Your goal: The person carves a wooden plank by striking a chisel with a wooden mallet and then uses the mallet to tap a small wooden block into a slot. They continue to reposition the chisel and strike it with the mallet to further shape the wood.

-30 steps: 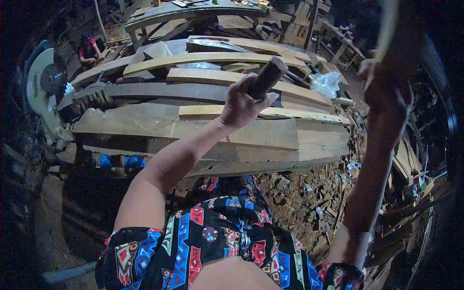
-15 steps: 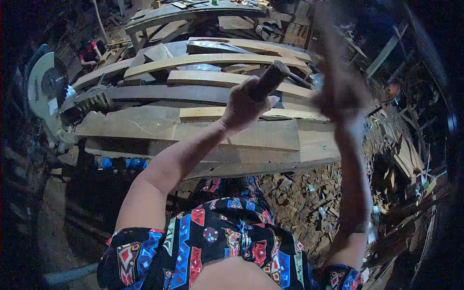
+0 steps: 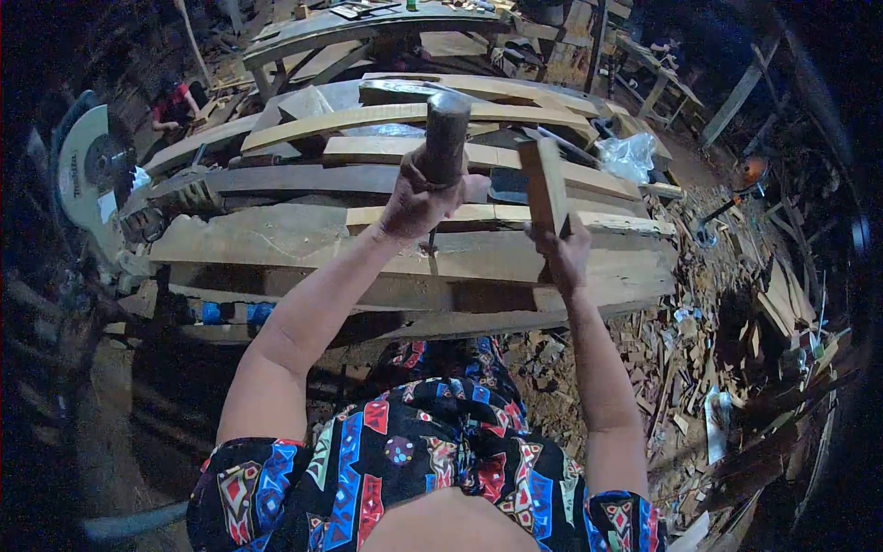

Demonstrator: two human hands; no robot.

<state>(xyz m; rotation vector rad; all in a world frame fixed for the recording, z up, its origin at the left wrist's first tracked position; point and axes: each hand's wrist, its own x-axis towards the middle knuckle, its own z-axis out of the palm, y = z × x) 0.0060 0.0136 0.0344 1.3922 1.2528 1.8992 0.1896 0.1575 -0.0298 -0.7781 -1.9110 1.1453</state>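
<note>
My left hand [image 3: 425, 198] is wrapped round the thick, round wooden handle of a chisel [image 3: 447, 138], its butt end pointing up toward me. Below the fist, a thin dark shank reaches toward the pale board [image 3: 478, 264] in front of me; where its tip rests I cannot make out. In my right hand [image 3: 564, 253] is a rectangular wooden block [image 3: 545, 187], held upright to the right of the chisel and apart from it. A dark flat piece [image 3: 509, 185] shows between the two hands.
Long curved timbers [image 3: 405, 115] lie across the bench beyond my hands. A circular saw [image 3: 87, 170] stands at the left, and a clear plastic bag [image 3: 628, 155] lies at the right. Wood scraps [image 3: 644, 368] cover the ground. Another person [image 3: 177, 106] crouches at the far left.
My right hand and the block have come down and left from a raised, blurred position. My left hand has shifted slightly left, and the chisel handle now stands more upright.
</note>
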